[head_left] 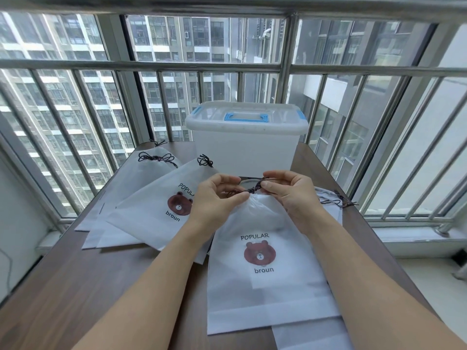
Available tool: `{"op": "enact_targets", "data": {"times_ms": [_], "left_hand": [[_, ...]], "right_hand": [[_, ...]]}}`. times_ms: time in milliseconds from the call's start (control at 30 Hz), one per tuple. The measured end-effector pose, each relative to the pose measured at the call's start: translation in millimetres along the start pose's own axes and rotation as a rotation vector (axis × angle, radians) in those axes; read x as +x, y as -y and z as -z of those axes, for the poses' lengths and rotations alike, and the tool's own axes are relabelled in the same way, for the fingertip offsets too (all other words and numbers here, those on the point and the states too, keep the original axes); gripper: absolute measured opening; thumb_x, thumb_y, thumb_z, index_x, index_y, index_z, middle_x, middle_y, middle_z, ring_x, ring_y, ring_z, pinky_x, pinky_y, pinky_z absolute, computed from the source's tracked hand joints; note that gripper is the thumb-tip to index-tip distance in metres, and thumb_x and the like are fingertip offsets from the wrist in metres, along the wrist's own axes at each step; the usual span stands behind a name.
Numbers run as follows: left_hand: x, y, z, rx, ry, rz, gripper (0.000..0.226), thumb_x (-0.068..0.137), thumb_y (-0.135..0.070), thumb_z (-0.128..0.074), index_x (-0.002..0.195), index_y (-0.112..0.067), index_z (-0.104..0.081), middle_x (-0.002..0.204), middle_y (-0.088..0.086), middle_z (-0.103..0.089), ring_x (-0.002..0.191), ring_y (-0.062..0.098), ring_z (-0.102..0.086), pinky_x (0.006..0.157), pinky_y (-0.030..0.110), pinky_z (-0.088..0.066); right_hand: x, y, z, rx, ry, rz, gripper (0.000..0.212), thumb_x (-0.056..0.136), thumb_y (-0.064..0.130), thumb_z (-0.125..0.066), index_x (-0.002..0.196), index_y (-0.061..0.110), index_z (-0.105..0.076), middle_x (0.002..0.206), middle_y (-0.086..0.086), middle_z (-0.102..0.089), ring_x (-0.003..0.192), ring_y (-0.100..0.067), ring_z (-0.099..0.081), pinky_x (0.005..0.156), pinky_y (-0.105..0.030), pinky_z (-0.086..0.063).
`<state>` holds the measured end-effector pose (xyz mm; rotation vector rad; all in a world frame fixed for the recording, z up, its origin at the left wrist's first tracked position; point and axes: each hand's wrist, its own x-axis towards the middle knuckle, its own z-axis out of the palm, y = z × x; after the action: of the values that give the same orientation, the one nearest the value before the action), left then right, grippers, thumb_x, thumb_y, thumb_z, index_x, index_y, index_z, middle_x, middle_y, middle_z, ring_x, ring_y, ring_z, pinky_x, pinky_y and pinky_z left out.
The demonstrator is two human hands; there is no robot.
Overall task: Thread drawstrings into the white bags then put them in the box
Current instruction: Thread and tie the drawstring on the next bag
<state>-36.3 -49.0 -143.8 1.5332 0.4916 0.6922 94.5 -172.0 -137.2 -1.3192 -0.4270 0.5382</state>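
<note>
Now from the head view we see the left hand (217, 195) and right hand (290, 195) pinching the dark drawstring (250, 190) at the white bag's (267, 261) gathered mouth, near the lidded box (246, 137).

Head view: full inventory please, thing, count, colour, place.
bear-print bag: 1, white, table centre-right, mouth gathered at the hands
dark drawstring: 1, knotted, at that bag's mouth
stacked bags: several, exact count unclear, white, table left, cords at their tops
bag at right: at least 1, white, mostly hidden behind right arm
storage box: 1, translucent white, blue handle and clips, lid on, table's far edge
table: 1, brown wood
railing: metal, behind table
left hand: pinches cord
right hand: pinches cord
</note>
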Motion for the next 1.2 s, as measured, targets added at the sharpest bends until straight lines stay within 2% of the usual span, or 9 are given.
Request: {"op": "enact_targets", "data": {"times_ms": [200,333,500,633,767,900,1000,1133,1200], "left_hand": [[5,0,12,0.027,-0.023,0.092,0.036,0.074,-0.001,-0.084,0.105,-0.01,-0.068,0.083,0.008,-0.078,0.077,0.016,-0.073,0.077,0.028,-0.058],[4,-2,15,0.009,-0.042,0.162,0.036,0.07,-0.002,-0.087,0.101,-0.007,-0.069,0.082,0.007,-0.078,0.07,0.015,-0.072,0.069,0.033,-0.055],[10,-2,25,0.09,-0.126,0.082,0.028,0.067,0.0,-0.088,0.088,-0.011,-0.072,0.074,0.006,-0.076,0.068,0.014,-0.072,0.072,0.031,-0.057],[13,-3,32,0.142,-0.147,0.05,0.025,0.065,-0.004,-0.091,0.084,-0.012,-0.075,0.076,0.009,-0.077,0.079,0.027,-0.075,0.084,0.041,-0.06],[14,-3,35,0.093,-0.173,0.056,0.024,0.066,-0.003,-0.09,0.083,-0.01,-0.074,0.076,0.011,-0.076,0.074,0.023,-0.072,0.081,0.041,-0.061],[13,-3,32,0.067,-0.171,0.038,0.023,0.073,-0.006,-0.087,0.09,-0.013,-0.072,0.081,0.007,-0.076,0.071,0.015,-0.07,0.067,0.025,-0.056],[11,-8,26,0.002,-0.158,-0.012,0.016,0.081,-0.004,-0.079,0.092,-0.014,-0.071,0.082,0.002,-0.072,0.07,0.007,-0.067,0.063,0.016,-0.053],[11,-9,23,-0.038,-0.236,-0.071,0.016,0.084,-0.003,-0.076,0.096,-0.013,-0.071,0.089,0.0,-0.072,0.079,0.007,-0.067,0.069,0.017,-0.053],[10,-12,22,-0.063,-0.271,-0.058,0.019,0.085,-0.003,-0.076,0.101,-0.011,-0.07,0.091,0.001,-0.072,0.083,0.01,-0.067,0.071,0.019,-0.055]], "right_hand": [[1,1,3,-0.022,0.025,0.046,0.023,0.08,-0.011,-0.074,0.101,0.001,-0.073,0.079,-0.012,-0.072,0.072,-0.02,-0.072,0.074,-0.026,-0.059],[2,2,5,-0.149,0.032,0.084,0.023,0.078,-0.009,-0.078,0.098,0.002,-0.073,0.079,-0.011,-0.074,0.072,-0.017,-0.073,0.07,-0.022,-0.057],[4,4,7,-0.437,-0.007,0.227,0.02,0.075,-0.006,-0.082,0.091,0.003,-0.076,0.078,-0.011,-0.076,0.068,-0.016,-0.072,0.068,-0.024,-0.059],[6,6,15,-0.434,-0.08,0.262,0.018,0.074,-0.006,-0.083,0.089,0.003,-0.076,0.075,-0.013,-0.075,0.063,-0.019,-0.071,0.067,-0.027,-0.06],[7,1,13,-0.409,-0.073,0.255,0.016,0.076,-0.007,-0.081,0.084,0.006,-0.076,0.072,-0.012,-0.075,0.062,-0.019,-0.07,0.068,-0.03,-0.06],[5,-1,10,-0.275,0.129,0.126,0.018,0.086,-0.002,-0.074,0.1,0.009,-0.075,0.094,-0.013,-0.077,0.083,-0.022,-0.071,0.076,-0.03,-0.058],[0,3,4,-0.239,0.313,-0.006,0.026,0.093,0.017,-0.069,0.12,0.016,-0.069,0.116,-0.005,-0.073,0.104,-0.025,-0.07,0.091,-0.04,-0.056],[-13,15,-9,-0.139,0.427,-0.099,0.04,0.092,0.042,-0.067,0.116,0.01,-0.069,0.113,-0.002,-0.073,0.098,-0.021,-0.07,0.087,-0.037,-0.053],[-19,15,-15,-0.12,0.48,-0.112,0.036,0.093,0.034,-0.067,0.115,0.006,-0.07,0.112,-0.008,-0.074,0.098,-0.022,-0.072,0.086,-0.033,-0.057]]}}
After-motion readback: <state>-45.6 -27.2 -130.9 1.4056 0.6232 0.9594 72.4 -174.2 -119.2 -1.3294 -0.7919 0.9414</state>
